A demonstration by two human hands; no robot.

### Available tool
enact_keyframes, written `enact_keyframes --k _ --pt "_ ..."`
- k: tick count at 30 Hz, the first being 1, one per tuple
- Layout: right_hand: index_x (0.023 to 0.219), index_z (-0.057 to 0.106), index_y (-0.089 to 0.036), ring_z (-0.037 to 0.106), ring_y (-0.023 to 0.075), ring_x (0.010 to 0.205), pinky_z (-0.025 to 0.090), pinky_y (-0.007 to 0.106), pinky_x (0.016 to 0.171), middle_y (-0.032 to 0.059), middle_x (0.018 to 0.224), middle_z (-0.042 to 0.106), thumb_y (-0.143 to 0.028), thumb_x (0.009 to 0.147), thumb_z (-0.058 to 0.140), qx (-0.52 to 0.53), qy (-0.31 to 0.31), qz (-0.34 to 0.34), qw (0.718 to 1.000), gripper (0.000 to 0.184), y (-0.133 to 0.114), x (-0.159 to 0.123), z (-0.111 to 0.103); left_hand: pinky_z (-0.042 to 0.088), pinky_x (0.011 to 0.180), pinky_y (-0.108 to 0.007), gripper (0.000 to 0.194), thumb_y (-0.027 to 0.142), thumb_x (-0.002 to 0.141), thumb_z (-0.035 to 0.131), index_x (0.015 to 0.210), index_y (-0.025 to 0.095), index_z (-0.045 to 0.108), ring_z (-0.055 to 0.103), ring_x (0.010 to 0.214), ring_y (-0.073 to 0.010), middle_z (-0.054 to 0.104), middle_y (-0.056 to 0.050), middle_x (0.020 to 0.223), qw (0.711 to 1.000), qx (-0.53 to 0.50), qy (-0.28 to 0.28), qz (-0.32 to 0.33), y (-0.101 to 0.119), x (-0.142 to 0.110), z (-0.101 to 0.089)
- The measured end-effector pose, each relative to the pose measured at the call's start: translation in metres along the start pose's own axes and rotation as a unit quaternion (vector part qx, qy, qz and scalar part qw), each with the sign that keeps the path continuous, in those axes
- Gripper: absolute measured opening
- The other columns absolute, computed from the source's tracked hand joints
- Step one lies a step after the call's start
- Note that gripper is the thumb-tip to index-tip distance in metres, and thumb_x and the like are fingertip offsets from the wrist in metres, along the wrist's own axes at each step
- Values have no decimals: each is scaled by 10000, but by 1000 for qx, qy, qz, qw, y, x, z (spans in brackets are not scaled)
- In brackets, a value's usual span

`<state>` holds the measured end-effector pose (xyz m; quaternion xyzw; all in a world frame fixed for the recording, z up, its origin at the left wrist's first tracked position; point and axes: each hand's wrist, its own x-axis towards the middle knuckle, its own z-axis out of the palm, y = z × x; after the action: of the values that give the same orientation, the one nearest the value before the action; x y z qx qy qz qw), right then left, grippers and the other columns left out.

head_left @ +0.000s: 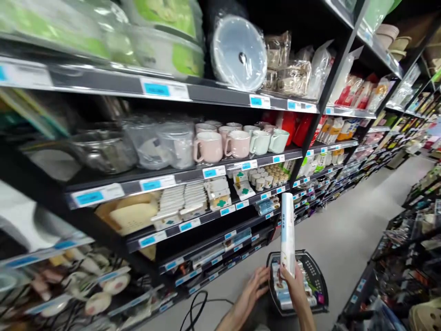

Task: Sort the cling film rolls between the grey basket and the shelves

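My right hand (295,284) is wrapped round the lower end of a long white and light-blue boxed roll (288,225), which stands nearly upright. Its printing is too small to read, so what the roll is made of cannot be told. Below it is a black shopping basket (319,280) with a perforated wall. Several white and light-blue packages (283,294) lie inside, partly hidden by my right hand and forearm. Just left of the basket's rim is my left hand (255,287), with its fingers apart and nothing in it.
Shelves on the left carry pink mugs (237,143), pale green mugs (260,141), small white cups (259,184) and wrapped plastic tubs. Similar blue-white rolls (267,206) lie on a lower shelf. A black cable (196,305) crosses the floor. Packed shelving (396,248) stands on the right.
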<state>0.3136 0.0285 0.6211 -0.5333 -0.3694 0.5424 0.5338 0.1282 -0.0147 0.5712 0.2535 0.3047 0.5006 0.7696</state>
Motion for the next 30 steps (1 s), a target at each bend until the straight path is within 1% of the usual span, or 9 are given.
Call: enact_keyframes --k 3,6,8,11,13,18,24,27,30 --pt "1071 809 -282 719 285 699 606 396 587 56 912 804 -540 666 937 -56 -55 -22 997 497 3 -30 30 310 1315 -601 793 688 871 816 1548 311 644 399 1614 -411 518 -159 1692 996 -4 37 76 30 -35 -15" --pt "1177 819 -327 777 367 1021 664 461 857 61 1106 823 -423 691 924 -148 -119 -88 978 506 5 -60 50 480 1198 -579 765 593 892 846 1567 335 595 473 1564 -393 532 -151 1677 986 -17 80 142 63 -61 -19" --pt "1257 811 -319 735 389 1209 620 480 1032 76 1239 804 -321 717 885 -224 -168 -142 949 545 3 -77 56 553 1117 -538 754 553 853 895 1511 307 624 547 1498 -391 596 -154 1606 975 -27 129 178 80 -73 -21" --pt "1320 787 -303 741 353 1177 613 466 1027 86 1246 788 -205 764 762 -307 -210 -202 906 565 0 -91 63 576 1083 -489 577 527 831 920 1294 250 717 641 1388 -362 716 -141 1423 959 -41 198 197 96 -90 -34" --pt "1280 786 -283 742 329 1142 610 462 1017 91 1216 783 -185 773 732 -313 -184 -250 898 519 0 -94 68 581 1078 -503 515 527 826 923 1191 220 729 679 1322 -349 758 -135 1315 949 -49 230 212 102 -105 -46" --pt "1211 769 -242 709 311 1160 599 464 1009 111 1213 764 -226 792 773 -273 -110 -310 904 419 -3 -91 91 596 1071 -544 556 577 812 920 1168 202 716 684 1299 -342 780 -128 1251 927 -63 262 261 114 -141 -67" --pt "1409 671 -243 727 285 1146 634 372 903 124 1329 736 -346 761 916 -173 -176 -189 951 700 -4 -101 114 626 1029 -497 633 477 800 945 1336 260 686 658 1366 -345 741 -133 1397 925 -42 241 289 125 -170 -68" --pt "1278 714 -249 739 285 1136 616 410 989 98 1232 769 -377 769 936 -127 -163 -188 960 570 3 -110 115 624 1036 -483 719 449 773 966 1405 304 656 661 1373 -343 710 -126 1457 935 -36 207 285 124 -178 -72" --pt "1107 736 -258 723 301 1166 601 447 1021 100 1199 766 -391 726 990 -108 -133 -257 951 477 4 -118 112 596 1081 -490 728 413 773 972 1414 302 645 635 1413 -349 703 -122 1462 941 -42 198 271 118 -181 -75"
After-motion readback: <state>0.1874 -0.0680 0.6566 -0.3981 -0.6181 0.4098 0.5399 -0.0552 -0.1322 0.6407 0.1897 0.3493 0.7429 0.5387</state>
